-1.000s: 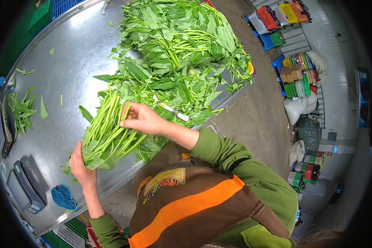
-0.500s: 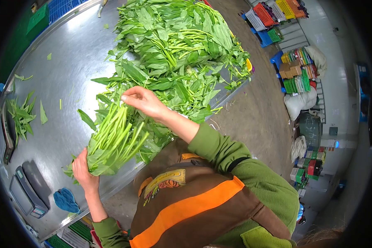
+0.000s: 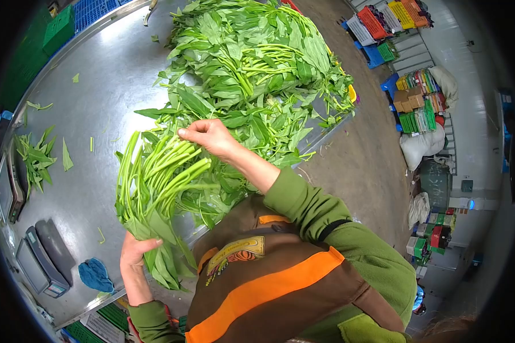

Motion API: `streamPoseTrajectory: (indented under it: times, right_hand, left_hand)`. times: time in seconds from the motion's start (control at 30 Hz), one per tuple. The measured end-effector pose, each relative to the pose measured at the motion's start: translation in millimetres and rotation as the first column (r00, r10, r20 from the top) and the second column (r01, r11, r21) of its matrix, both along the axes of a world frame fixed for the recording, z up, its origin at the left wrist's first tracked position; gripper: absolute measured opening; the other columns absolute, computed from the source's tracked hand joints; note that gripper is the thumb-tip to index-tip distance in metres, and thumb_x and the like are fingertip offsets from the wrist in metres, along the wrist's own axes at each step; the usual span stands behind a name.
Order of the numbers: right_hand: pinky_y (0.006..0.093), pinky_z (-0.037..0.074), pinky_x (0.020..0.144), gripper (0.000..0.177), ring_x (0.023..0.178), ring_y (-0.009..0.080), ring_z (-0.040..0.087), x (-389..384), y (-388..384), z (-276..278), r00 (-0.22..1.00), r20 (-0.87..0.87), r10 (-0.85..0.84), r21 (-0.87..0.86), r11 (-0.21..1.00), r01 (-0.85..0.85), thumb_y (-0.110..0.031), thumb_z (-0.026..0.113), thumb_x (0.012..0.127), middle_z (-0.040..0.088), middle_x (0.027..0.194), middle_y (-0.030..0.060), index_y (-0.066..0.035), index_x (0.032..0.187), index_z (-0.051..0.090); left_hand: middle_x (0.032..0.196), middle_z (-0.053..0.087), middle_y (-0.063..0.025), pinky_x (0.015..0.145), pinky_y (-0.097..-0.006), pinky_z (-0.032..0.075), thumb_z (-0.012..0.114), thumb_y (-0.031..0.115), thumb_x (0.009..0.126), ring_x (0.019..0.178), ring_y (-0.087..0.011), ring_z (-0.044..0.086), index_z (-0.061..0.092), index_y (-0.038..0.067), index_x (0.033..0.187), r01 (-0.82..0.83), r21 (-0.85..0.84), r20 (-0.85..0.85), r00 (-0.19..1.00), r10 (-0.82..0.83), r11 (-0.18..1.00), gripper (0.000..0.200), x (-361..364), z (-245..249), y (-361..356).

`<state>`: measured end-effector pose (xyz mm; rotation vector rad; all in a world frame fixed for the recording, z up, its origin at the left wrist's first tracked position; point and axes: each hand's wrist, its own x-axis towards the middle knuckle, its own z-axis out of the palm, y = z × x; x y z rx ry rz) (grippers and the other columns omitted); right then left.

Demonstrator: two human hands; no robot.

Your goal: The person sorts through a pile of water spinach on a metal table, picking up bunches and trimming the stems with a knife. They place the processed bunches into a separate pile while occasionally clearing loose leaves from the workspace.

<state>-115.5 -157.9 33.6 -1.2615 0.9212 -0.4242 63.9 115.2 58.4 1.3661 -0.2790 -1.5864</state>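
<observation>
In my left hand [image 3: 136, 250] is a bunch of water spinach [image 3: 166, 171], gripped low around its leaves, with the cut stem ends fanned toward the upper right. My right hand [image 3: 210, 137] has thumb and fingers pinched together at the upper stems of this bunch; the exact stem between the fingertips is hard to see. Beyond it a large heap of water spinach [image 3: 257, 57] covers the far right part of the metal table [image 3: 106, 74], with loose stalks spreading down toward my right forearm.
A scale [image 3: 40, 263] and a blue cloth [image 3: 95, 275] lie near the left edge. Several leafy scraps [image 3: 37, 157] rest at the far left, and a knife [image 3: 150, 11] lies at the top. Crates [image 3: 377, 26] stand across the floor [image 3: 360, 154].
My left hand has moved down and right, and the bunch now hangs more upright with its leaves lower. My right hand has shifted slightly right, still pinched. The view has shifted slightly.
</observation>
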Motion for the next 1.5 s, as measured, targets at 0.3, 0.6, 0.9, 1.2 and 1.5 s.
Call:
streamPoseTrajectory:
  times: [0.3,0.6,0.9,1.2,1.5]
  right_hand:
    - [0.0254,0.045,0.066,0.031,0.070,0.0071,0.054,-13,-9,20,0.995,0.014,-0.100,-0.171,0.980,0.101,-0.032,0.070,0.087,0.065,0.077,0.0009,-0.001,0.084,0.070]
    - [0.0334,0.046,0.071,0.014,0.081,0.0213,0.057,3,21,75,0.892,-0.174,0.417,-0.814,0.448,-0.369,-0.016,0.076,0.073,0.058,0.085,0.0052,-0.009,0.082,0.068]
    - [0.0368,0.043,0.077,0.015,0.089,0.0226,0.054,5,35,53,0.660,-0.270,0.701,-0.804,0.213,-0.555,-0.022,0.076,0.066,0.053,0.085,0.0008,-0.014,0.077,0.068]
    - [0.0318,0.048,0.069,0.013,0.073,0.0178,0.058,-1,16,59,0.838,0.033,0.545,-0.668,0.636,-0.387,-0.019,0.060,0.091,0.060,0.086,0.0046,-0.007,0.096,0.057]
    - [0.0434,0.043,0.100,0.088,0.120,0.0347,0.051,-51,-48,54,0.739,-0.649,-0.180,-0.695,0.535,-0.480,-0.044,0.074,0.078,0.048,0.131,0.0262,-0.001,0.143,0.032]
  left_hand:
    - [0.114,0.062,-0.0083,0.094,-0.0355,0.045,0.075,0.000,0.053,0.105,-0.0235,0.059,0.052,0.000,0.126,0.033,-0.024,-0.043,0.998,-0.034,0.999,0.077,-6,-12,6]
    - [0.116,0.061,-0.0086,0.094,-0.0359,0.045,0.074,0.000,0.054,0.105,-0.0227,0.059,0.051,0.000,0.127,0.023,0.017,-0.107,0.994,-0.022,1.000,0.077,-14,-10,0]
    - [0.118,0.061,-0.0092,0.095,-0.0368,0.046,0.081,0.002,0.047,0.107,-0.0241,0.059,0.050,-0.001,0.129,0.189,-0.080,-0.234,0.951,-0.203,0.979,0.088,-22,-14,3]
    - [0.124,0.059,-0.0111,0.097,-0.0382,0.044,0.085,0.005,0.045,0.113,-0.0257,0.057,0.045,-0.001,0.135,0.107,-0.127,-0.413,0.898,-0.151,0.986,0.099,-26,-39,14]
    - [0.128,0.057,-0.0105,0.100,-0.0375,0.042,0.083,0.001,0.045,0.116,-0.0251,0.054,0.044,-0.001,0.136,0.169,-0.095,-0.278,0.942,-0.189,0.981,0.100,-29,-30,16]
